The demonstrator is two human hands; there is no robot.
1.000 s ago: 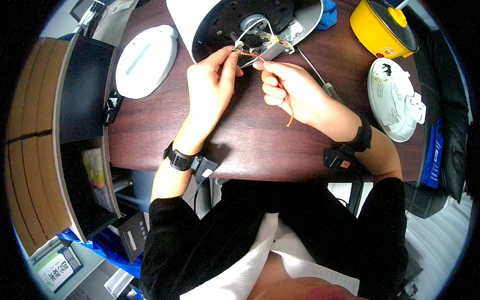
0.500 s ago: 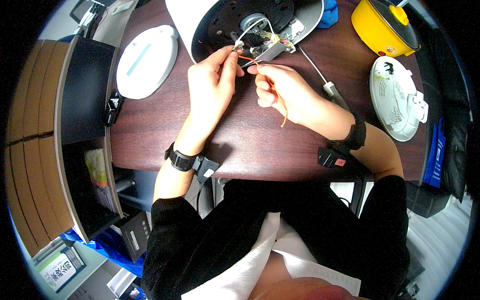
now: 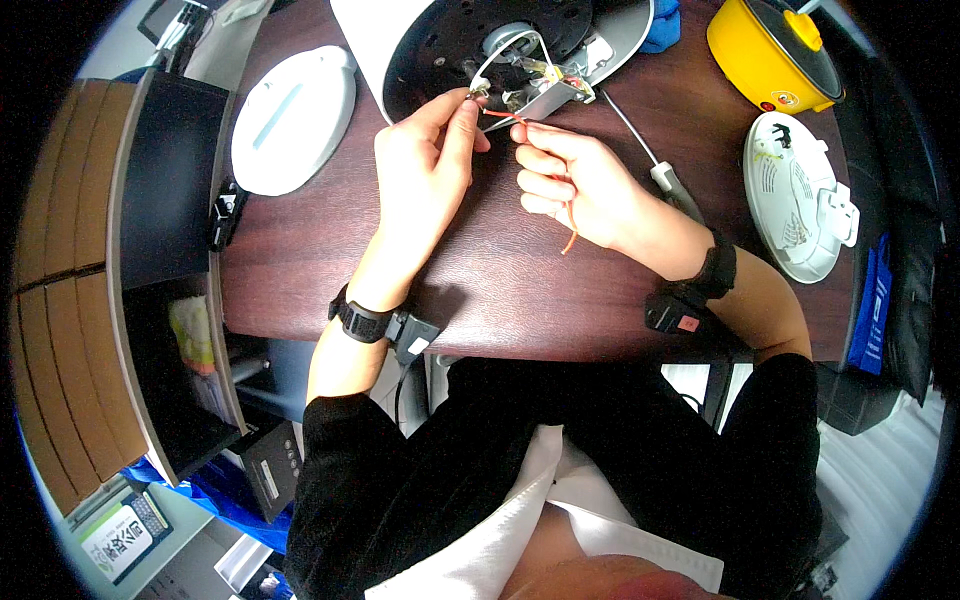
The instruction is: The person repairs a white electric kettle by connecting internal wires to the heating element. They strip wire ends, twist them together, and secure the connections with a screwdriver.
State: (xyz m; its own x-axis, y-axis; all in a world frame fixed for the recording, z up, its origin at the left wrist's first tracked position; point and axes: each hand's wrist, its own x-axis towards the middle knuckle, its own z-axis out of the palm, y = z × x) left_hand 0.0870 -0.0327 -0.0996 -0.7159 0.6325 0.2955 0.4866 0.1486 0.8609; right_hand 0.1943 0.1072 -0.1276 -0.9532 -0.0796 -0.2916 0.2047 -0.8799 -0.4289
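Note:
A white, rounded appliance housing [image 3: 365, 40] lies on its side, its dark underside facing me with metal parts and wiring exposed. From inside it loops a white wire [image 3: 492, 62] toward my left hand [image 3: 425, 165]. Thumb and forefinger of that hand are pinched on wire ends at the opening; the exact joint is hidden by the fingertips. My right hand [image 3: 590, 195] grips a thin orange wire [image 3: 503, 114], which spans the short gap between both hands. Its loose tail hangs below my right palm. Right of the housing, a screwdriver [image 3: 668, 181] lies with its shaft toward the opening.
At left on the dark wooden table [image 3: 530, 290] is a white oval cover [image 3: 300, 125]. A yellow electric pot [image 3: 770, 60] stands at the far right, with a white plastic base cover [image 3: 795, 205] nearer. Shelving [image 3: 170, 180] borders the table's left side.
My right hand has shifted slightly right, its fingers now curled more closely around the orange wire. The wire between the hands looks straighter. My left hand stays almost in place.

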